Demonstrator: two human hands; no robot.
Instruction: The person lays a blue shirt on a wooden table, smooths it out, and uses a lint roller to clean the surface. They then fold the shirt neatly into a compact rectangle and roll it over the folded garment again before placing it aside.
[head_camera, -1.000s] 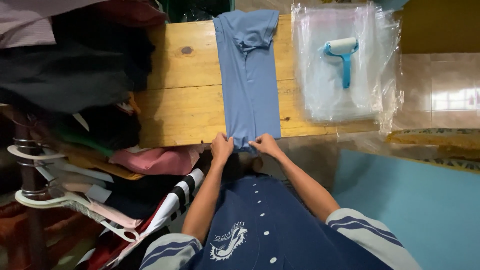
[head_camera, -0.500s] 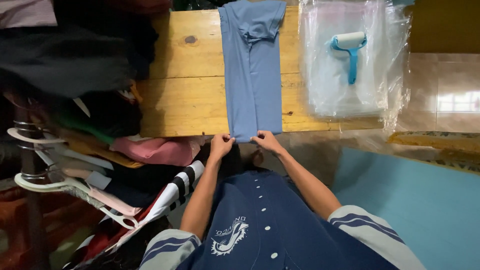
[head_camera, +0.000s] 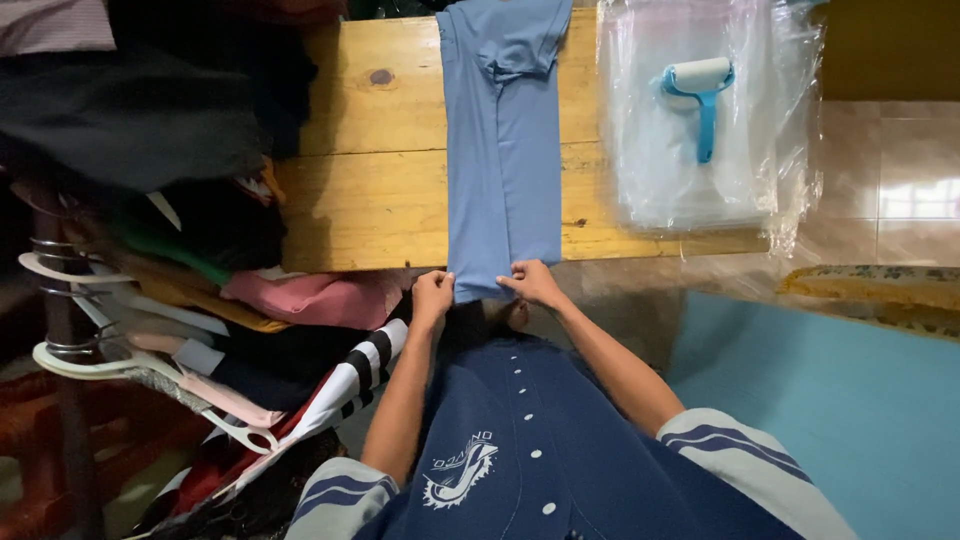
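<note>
Folded blue garment (head_camera: 503, 150) lying lengthwise across wooden table (head_camera: 370, 180), left hand (head_camera: 432, 297) and right hand (head_camera: 532, 283) each pinching its near corners at table's front edge, lint roller (head_camera: 699, 100) on plastic bags (head_camera: 690, 180) at right.

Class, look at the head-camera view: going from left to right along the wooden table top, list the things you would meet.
Pile of dark clothes → bare wooden table → folded blue garment → stack of clear plastic bags → blue-handled lint roller.
</note>
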